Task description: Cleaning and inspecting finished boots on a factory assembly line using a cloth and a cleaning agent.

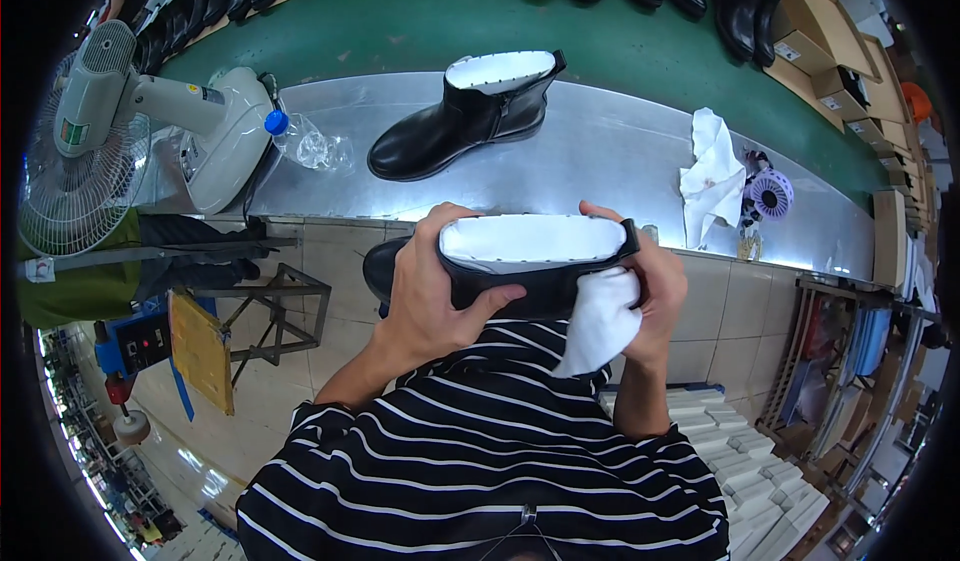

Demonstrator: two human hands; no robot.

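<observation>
Black boot (pixel 510 286) held level between both hands, white lining up; left hand (pixel 432 291) wrapped around its near side, thumb along the shaft; right hand (pixel 655 291) closed on the far end, pressing a white cloth (pixel 600 323) against the leather; toe mostly hidden behind left hand; second black boot (pixel 465 121) beyond the hands on the metal bench (pixel 600 151), upright, untouched; crumpled white rag (pixel 712 173) beyond right hand; fan (pixel 150 131) far left.
</observation>
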